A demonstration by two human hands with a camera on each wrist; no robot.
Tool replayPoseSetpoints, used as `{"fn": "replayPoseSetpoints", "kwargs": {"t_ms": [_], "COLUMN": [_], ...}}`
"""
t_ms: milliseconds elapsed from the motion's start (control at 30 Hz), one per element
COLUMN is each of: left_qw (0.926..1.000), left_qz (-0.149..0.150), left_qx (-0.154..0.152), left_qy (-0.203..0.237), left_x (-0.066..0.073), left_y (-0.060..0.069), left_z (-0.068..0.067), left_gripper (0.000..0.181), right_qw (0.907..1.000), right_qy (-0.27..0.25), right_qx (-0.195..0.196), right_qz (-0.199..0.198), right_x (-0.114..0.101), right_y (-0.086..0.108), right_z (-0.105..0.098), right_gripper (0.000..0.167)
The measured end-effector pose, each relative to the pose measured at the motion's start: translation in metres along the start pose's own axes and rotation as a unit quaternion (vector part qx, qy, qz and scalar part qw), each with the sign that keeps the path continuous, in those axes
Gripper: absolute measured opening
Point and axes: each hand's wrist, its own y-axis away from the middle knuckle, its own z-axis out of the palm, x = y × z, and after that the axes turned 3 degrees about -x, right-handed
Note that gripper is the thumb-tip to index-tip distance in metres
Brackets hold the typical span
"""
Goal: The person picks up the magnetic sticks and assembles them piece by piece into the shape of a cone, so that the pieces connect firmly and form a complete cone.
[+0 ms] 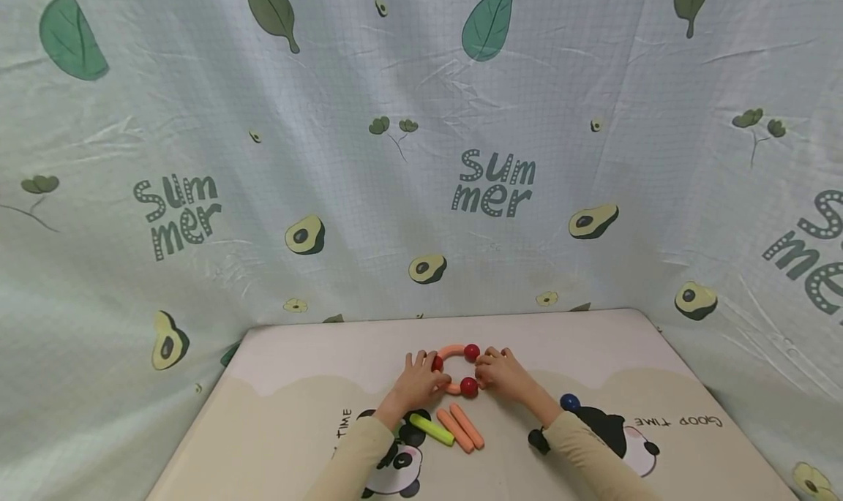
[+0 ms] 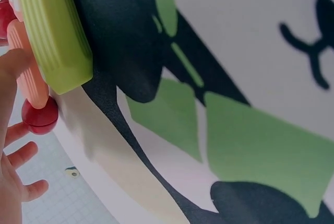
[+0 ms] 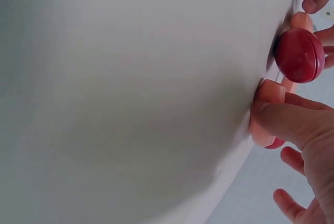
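Note:
Red balls and curved orange magnetic rods form a ring on the table between the two hands. At the ring's left side, my left hand holds a curved orange rod; its thumb lies on the rod, and a fingertip is by a red ball. On the opposite side my right hand pinches another orange rod between thumb and index finger, beside a red ball. Its other fingers stay apart from the pieces. Fingers partly hide both sides of the ring.
Nearer than the ring lie a green rod and two straight orange rods. A blue ball rests beside the right forearm. The table bears printed pandas, and a patterned curtain hangs behind its far edge.

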Motion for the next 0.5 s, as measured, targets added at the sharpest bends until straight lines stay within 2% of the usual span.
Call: {"fn": "replayPoseSetpoints", "kwargs": {"t_ms": [167,500], "left_qw": [1.0,0.9996], "left_qz": [0.006,-0.003], "left_qx": [0.007,-0.012], "left_qy": [0.002,0.024], "left_x": [0.0,0.0007], "left_y": [0.0004,0.0001], "left_z": [0.0007,-0.0013], "left_gripper": [0.014,0.016], "right_qw": [1.0,0.9999], "right_qy": [0.001,-0.004], "right_qx": [-0.002,-0.011], "right_qz": [0.0,-0.001], "right_x": [0.0009,0.0008], "right_y": [0.0008,-0.001], "right_z": [-0.0003,-0.0024], "right_gripper": [0.009,0.013]}}
